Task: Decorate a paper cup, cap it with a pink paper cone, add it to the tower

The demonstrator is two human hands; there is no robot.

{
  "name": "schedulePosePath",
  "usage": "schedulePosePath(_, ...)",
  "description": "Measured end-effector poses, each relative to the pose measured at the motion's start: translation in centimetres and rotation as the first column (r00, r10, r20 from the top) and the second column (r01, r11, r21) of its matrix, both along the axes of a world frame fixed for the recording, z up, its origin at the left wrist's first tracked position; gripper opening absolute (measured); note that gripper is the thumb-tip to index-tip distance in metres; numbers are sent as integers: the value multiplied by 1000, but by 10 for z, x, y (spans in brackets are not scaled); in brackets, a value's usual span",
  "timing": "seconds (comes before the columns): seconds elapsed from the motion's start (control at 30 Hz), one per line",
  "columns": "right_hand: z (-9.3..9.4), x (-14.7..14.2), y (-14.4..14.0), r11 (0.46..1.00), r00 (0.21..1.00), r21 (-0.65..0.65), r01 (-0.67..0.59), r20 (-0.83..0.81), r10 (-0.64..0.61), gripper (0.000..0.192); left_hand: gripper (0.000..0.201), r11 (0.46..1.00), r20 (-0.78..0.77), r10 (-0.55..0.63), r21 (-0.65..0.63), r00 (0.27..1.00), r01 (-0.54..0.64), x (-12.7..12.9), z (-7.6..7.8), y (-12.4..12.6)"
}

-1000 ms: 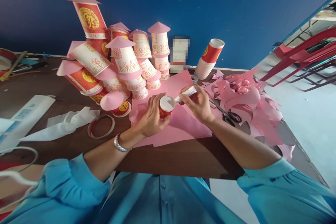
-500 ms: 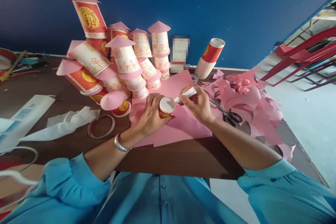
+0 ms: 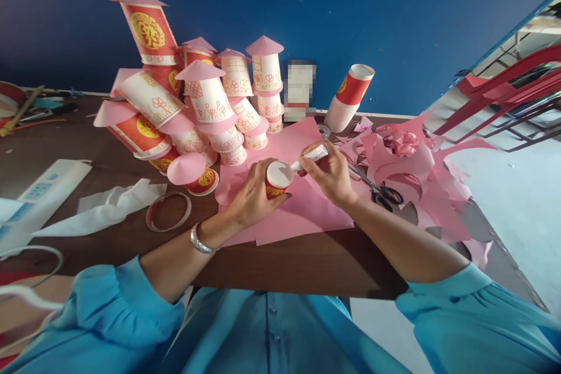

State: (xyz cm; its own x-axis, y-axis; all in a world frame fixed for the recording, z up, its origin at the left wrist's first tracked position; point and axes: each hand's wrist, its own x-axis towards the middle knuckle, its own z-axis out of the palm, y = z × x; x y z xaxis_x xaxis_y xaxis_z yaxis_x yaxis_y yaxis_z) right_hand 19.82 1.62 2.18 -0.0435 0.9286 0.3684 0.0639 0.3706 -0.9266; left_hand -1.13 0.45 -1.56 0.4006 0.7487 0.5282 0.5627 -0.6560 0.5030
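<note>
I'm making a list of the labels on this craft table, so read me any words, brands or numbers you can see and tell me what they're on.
No text here can be read.
Red cup on top of the stack: gold round emblem, too small to make out.
White strip at the left edge of the table: blue marks, too blurred.
White tube in the right hand: no readable print.
Box by the wall: blurred out.

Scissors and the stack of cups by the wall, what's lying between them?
In the head view, pink paper scraps cover the table between the scissors and the cup stack.
</note>
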Motion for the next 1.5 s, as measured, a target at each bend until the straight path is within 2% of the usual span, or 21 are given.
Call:
schedulePosePath(0.2, -4, 2, 6, 998, 999, -46, 31, -18, -32, 42, 76, 998, -33, -64, 27, 997, 65, -1, -2, -2)
schedulePosePath(0.37, 2, -2, -1, 1000, 997, 20, 11, -83, -10, 38, 68, 1000, -21, -18, 11, 1000, 18, -1, 1, -1)
schedulePosePath(0.57, 1, -1, -2, 1000, 1000, 6, 15, -3, -15, 39, 62, 1000, -31, 16, 3, 999, -16, 0, 3, -2)
schedulePosePath(0.8, -6, 3, 7, 999, 1000, -35, 20, 12, -19, 39, 71, 999, 5, 31, 15, 1000, -31, 1, -7, 1)
schedulePosePath(1.0, 2, -3, -2, 1000, 995, -13, -2, -97, 1, 40, 74, 998, 20, 49, -32, 999, -48, 0, -7, 3)
schedulePosePath(1.1, 4, -5, -6, 1000, 998, 15, -28, -52, 28, 37, 71, 999, 15, 28, -41, 999, -28, -1, -3, 3)
schedulePosePath(1.23, 3, -4, -6, 1000, 1000, -9, 10, -1, -10, 40, 67, 999, -8, 27, -48, 1000, -27, 0, 0, 3)
schedulePosePath(1.5, 1, 0, 0, 999, 1000, -48, 25, 5, -24, 40, 69, 997, 15, 60, -59, 998, -59, 1, -4, 1)
